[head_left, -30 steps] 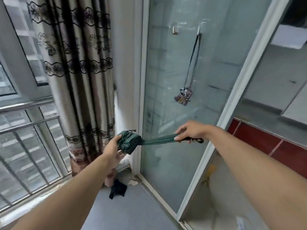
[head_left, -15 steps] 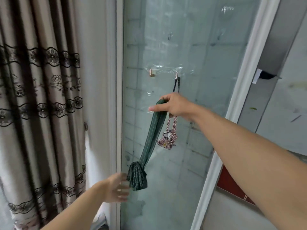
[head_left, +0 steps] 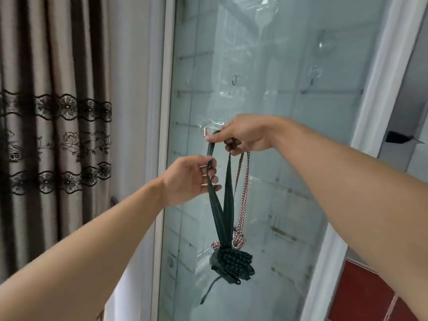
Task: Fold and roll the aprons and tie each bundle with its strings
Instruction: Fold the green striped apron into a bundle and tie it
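A rolled dark green apron bundle (head_left: 231, 265) hangs by its green strap loop (head_left: 221, 205) in front of a glass door. My right hand (head_left: 243, 135) pinches the top of the loop right beside a small copper hook (head_left: 205, 131) on the glass. My left hand (head_left: 192, 179) holds the loop's left strand a little lower, fingers curled round it. Behind the green bundle hangs a red-and-white checked apron bundle (head_left: 238, 238), its checked strap (head_left: 243, 195) running up behind my right hand. Where that strap hangs from is hidden.
The frosted glass door (head_left: 266, 89) has a white frame (head_left: 162, 112). Clear hooks (head_left: 235, 79) sit higher on the glass. A patterned curtain (head_left: 53, 112) hangs at the left. Red wall tiles (head_left: 361, 293) show at the lower right.
My right hand has carried the strap loop up to the copper hook. My left hand has left the hanging bundle and risen to grip the strap. The camera has moved closer to the glass.
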`<state>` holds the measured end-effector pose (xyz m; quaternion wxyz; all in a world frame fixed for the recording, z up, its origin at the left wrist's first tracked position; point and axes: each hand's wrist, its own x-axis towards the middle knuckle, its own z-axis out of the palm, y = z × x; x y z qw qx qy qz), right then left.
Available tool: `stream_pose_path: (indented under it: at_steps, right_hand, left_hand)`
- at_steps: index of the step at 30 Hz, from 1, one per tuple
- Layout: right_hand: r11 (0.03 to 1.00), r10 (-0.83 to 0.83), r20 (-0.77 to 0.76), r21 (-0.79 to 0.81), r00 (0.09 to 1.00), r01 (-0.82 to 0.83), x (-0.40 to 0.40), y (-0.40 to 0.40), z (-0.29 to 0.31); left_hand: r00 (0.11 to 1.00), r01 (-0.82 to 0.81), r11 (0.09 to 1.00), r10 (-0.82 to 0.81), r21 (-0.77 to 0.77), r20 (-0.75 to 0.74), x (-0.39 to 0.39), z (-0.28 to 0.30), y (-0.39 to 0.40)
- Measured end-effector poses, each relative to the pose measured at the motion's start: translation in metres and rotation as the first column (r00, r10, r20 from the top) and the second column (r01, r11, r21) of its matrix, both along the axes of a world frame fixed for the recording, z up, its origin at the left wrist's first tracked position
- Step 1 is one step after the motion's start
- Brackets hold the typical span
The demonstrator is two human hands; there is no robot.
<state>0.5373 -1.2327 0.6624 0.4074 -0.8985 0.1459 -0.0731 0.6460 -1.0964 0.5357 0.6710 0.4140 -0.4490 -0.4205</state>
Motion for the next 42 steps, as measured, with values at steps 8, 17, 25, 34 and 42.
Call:
stream_pose_path:
  at_steps: [8,17,25,34,42]
  right_hand:
    - [0.963,-0.095,0.133,-0.240,0.987,0.125,0.032,-0.011,0.029]
    - [0.726,-0.151,0.447,-0.555,0.882,0.406,0.094,-0.011,0.029]
    - [0.485,-0.202,0.465,-0.717,0.862,0.500,0.119,-0.028,0.021]
    - [0.163,-0.248,0.352,-0.903,0.903,0.397,0.127,-0.020,0.017]
    - [0.192,-0.416,0.120,-0.957,0.901,0.216,0.123,-0.004,0.022]
  left_hand:
    - [0.939,-0.344,0.938,0.343,-0.030,-0.025,0.052,0.033,-0.018]
    - [0.855,-0.515,0.856,0.516,-0.035,0.049,0.105,0.043,-0.052]
    - [0.830,-0.540,0.835,0.549,-0.104,0.099,0.126,0.039,-0.087]
    - [0.844,-0.491,0.867,0.498,-0.086,0.200,0.149,0.031,-0.096]
    - [0.823,-0.426,0.905,0.382,0.011,0.421,0.152,0.022,-0.095]
